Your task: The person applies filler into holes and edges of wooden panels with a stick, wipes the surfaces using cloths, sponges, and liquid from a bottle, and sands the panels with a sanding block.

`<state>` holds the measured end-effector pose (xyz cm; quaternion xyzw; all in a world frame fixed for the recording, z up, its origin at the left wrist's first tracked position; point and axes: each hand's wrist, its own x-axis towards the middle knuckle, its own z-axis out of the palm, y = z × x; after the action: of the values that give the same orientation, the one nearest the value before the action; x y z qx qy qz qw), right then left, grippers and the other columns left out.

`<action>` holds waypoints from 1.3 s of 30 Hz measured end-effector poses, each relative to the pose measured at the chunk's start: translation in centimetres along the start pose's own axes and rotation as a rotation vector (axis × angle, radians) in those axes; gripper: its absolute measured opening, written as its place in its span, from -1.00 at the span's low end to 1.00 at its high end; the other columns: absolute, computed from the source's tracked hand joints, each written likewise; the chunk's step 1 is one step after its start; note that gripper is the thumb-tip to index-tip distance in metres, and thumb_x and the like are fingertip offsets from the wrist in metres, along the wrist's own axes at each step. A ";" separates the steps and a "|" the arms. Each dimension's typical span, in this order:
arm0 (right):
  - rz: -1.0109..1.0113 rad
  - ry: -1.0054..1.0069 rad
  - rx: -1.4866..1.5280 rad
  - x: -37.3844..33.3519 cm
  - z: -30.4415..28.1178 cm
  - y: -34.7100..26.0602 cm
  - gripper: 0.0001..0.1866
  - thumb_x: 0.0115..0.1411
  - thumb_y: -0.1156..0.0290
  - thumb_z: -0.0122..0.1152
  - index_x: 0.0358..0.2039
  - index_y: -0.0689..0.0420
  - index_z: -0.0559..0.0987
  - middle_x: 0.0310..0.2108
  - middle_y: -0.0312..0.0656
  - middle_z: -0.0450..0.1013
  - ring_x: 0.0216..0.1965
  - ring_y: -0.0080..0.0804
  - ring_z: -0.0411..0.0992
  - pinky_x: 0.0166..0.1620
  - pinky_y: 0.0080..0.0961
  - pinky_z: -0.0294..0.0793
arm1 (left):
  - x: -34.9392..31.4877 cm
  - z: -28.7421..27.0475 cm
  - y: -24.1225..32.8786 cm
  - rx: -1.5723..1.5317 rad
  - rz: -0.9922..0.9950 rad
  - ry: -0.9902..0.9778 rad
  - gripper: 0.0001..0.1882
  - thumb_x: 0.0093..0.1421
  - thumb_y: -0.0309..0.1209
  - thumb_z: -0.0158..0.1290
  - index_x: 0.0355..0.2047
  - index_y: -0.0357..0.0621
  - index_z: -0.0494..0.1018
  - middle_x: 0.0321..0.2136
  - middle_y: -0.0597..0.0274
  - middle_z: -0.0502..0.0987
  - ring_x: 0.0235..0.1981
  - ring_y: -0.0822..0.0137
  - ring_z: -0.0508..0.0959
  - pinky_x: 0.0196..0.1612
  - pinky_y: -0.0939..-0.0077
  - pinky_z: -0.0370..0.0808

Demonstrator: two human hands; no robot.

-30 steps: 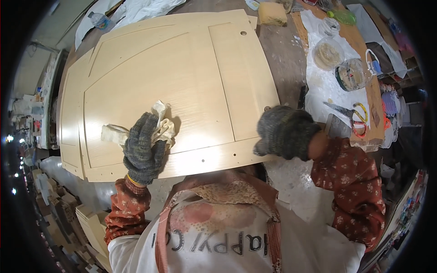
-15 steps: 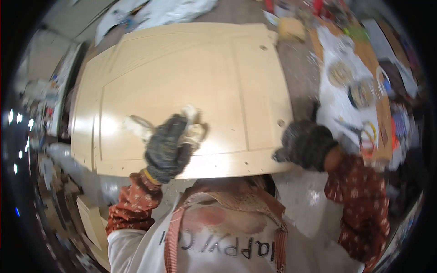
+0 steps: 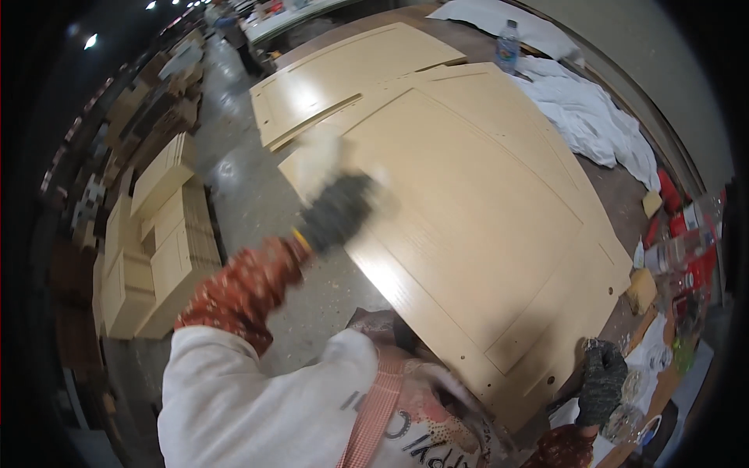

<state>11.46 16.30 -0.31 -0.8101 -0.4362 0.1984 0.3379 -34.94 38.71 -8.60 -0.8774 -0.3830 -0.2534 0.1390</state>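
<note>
A large cream cabinet door panel with grooved lines and small holes lies on the table in front of me. My left hand, in a dark knit glove with a yellow cuff, is closed on a pale rag over the panel's left edge. Motion blurs both hand and rag. My right hand, also gloved, is low at the right, beside the panel's near right corner. Its fingers look curled together, and what they hold, if anything, is hidden.
Another cream panel lies beyond the first. A plastic bottle and crumpled white sheeting stand at the back right. A yellow sponge sits by bottles. Stacked panels stand on the floor at left; a person is far off.
My view has swung left. My left hand has moved with the rag from the panel's middle to its left edge. My right hand stays near the panel's near right corner.
</note>
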 end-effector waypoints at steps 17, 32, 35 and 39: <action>-0.216 -0.128 0.027 4.7 6.8 -3.4 -0.74 0.10 0.51 0.23 -0.16 0.27 0.54 -0.21 -0.14 0.51 -0.20 -0.42 0.46 -0.09 -0.46 0.46 | -3.3 -3.9 -9.9 -0.195 -0.623 0.403 -0.76 0.23 -0.32 -0.03 -0.18 -0.18 0.48 -0.32 0.04 0.57 -0.30 0.08 0.54 -0.11 0.32 0.44; -0.107 0.389 -0.430 6.5 11.6 -2.9 -0.64 0.05 0.18 0.26 -0.14 0.01 0.50 -0.23 -0.14 0.46 -0.27 -0.22 0.47 -0.17 -0.27 0.44 | 1.7 7.3 -17.2 -0.217 -0.331 0.353 -0.63 0.16 -0.42 0.03 -0.01 -0.21 0.40 -0.14 -0.04 0.47 -0.10 0.02 0.48 0.00 0.23 0.40; -0.093 0.442 -0.410 6.9 11.8 -3.8 -0.63 0.05 0.17 0.26 -0.15 0.02 0.51 -0.24 -0.12 0.48 -0.27 -0.17 0.47 -0.17 -0.25 0.44 | 3.2 6.8 -21.7 -0.490 -0.347 0.273 -0.68 0.22 -0.39 0.01 -0.04 -0.23 0.41 -0.17 0.02 0.50 -0.12 0.11 0.50 -0.02 0.30 0.43; 0.073 0.332 -0.316 7.9 10.1 -2.9 -0.63 0.06 0.21 0.27 -0.13 0.04 0.51 -0.28 -0.09 0.48 -0.26 -0.23 0.47 -0.15 -0.30 0.44 | 2.9 5.6 -22.8 -0.659 -0.555 0.375 -0.71 0.26 -0.48 -0.04 -0.02 -0.28 0.40 -0.09 0.10 0.49 -0.07 0.25 0.48 0.03 0.40 0.40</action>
<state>7.89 27.88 -5.39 -0.8896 -0.3708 0.0036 0.2665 -48.27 58.11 -10.55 -0.6783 -0.4707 -0.5431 -0.1531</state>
